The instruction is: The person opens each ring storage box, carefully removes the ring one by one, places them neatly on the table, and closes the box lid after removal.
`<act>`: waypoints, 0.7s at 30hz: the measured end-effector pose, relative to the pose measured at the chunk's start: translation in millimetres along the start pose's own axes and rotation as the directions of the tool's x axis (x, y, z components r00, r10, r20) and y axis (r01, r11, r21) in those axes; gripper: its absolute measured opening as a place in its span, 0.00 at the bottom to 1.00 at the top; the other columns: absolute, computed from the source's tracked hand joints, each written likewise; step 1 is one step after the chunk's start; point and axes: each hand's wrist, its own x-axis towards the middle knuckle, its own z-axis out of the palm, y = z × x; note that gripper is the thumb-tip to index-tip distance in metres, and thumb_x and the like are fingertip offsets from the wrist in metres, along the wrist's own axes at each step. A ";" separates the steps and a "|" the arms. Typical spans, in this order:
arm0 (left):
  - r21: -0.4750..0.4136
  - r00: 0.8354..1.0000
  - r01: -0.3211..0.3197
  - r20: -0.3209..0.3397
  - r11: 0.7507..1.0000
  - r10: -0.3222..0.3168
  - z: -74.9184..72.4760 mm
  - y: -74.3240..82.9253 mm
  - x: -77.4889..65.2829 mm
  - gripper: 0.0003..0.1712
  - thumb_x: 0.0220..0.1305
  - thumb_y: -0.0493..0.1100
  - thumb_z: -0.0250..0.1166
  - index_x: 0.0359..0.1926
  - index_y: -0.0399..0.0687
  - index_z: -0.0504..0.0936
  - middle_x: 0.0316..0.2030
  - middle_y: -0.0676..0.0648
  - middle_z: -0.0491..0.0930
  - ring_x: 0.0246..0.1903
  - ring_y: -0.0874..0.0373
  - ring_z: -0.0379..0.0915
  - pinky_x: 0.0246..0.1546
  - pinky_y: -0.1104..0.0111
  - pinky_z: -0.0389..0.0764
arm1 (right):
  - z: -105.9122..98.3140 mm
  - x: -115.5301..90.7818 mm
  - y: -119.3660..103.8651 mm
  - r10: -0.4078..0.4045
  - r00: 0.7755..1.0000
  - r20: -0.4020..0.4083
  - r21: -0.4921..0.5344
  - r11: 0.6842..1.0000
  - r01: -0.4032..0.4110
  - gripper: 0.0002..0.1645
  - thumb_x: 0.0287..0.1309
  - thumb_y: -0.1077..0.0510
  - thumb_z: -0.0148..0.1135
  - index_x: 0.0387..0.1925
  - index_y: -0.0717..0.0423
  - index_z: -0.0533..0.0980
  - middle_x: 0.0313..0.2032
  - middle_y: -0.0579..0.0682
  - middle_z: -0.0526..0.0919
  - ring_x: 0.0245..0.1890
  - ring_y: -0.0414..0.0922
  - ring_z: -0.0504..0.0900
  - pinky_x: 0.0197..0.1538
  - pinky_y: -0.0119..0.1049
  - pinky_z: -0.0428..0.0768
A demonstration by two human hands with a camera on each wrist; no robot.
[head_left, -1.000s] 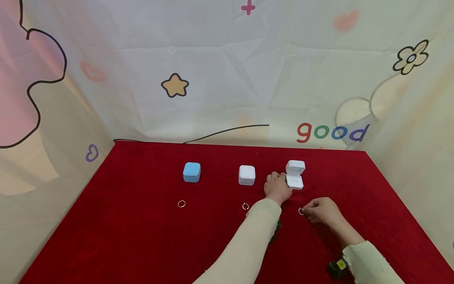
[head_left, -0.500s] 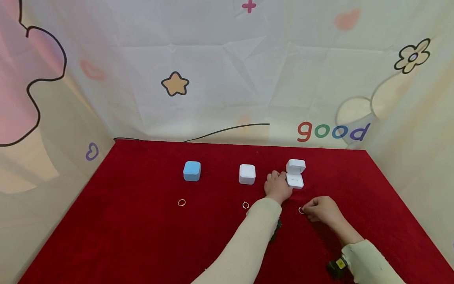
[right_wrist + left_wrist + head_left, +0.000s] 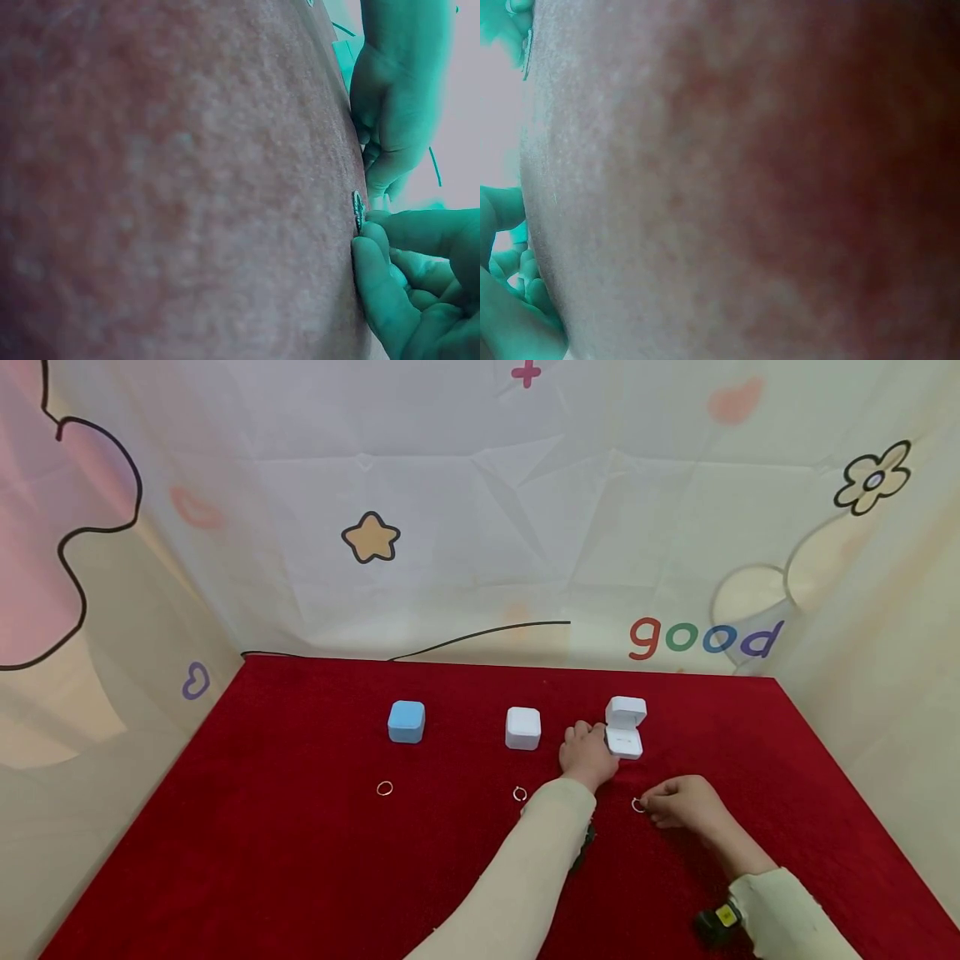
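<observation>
In the head view my right hand [image 3: 686, 802] pinches a small silver-coloured ring [image 3: 637, 805] between thumb and fingertips, low over the red cloth. The right wrist view shows this ring [image 3: 358, 212] side-on, its outer band sparkling. My left hand [image 3: 588, 756] lies against the near-left side of an open white ring box [image 3: 624, 742], thumb at its front corner and fingers bent; part of its grip is hidden. The box's lid stands up and its white insert faces me. Fingers [image 3: 506, 315] show at the left edge of the left wrist view.
A closed white ring box [image 3: 522, 728] stands left of the left hand, and a closed light-blue one [image 3: 407, 722] farther left. Another ring [image 3: 520, 794] lies beside the left sleeve. A gold-coloured ring [image 3: 385, 788] lies before the blue box. Printed curtains [image 3: 465, 527] enclose the table [image 3: 262, 860].
Both hands, the boxes and the rings keep their places. Only a slight shift of the whole head view and a tiny movement of the right forearm show.
</observation>
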 end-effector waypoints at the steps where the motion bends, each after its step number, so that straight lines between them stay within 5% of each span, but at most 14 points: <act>1: 0.000 1.000 0.000 0.002 1.000 0.000 0.1 0.0 0.1 0.29 0.67 0.55 0.67 0.67 0.58 0.76 0.58 0.53 0.75 0.53 0.62 0.67 0.53 0.72 0.75 | -0.7 0.1 -0.1 -0.001 1.000 0.006 0.003 1.000 0.001 0.14 0.66 0.67 0.61 0.42 0.81 0.81 0.30 0.53 0.90 0.26 0.36 0.83 0.32 0.33 0.87; 21: -0.009 1.000 -0.002 -0.004 1.000 0.002 0.7 0.5 1.0 0.26 0.68 0.55 0.66 0.65 0.58 0.78 0.56 0.53 0.75 0.50 0.62 0.67 0.52 0.72 0.75 | -13.8 -0.2 6.1 -0.026 0.986 0.163 0.184 0.983 -0.005 0.21 0.71 0.60 0.54 0.52 0.76 0.78 0.34 0.43 0.86 0.31 0.34 0.84 0.39 0.30 0.86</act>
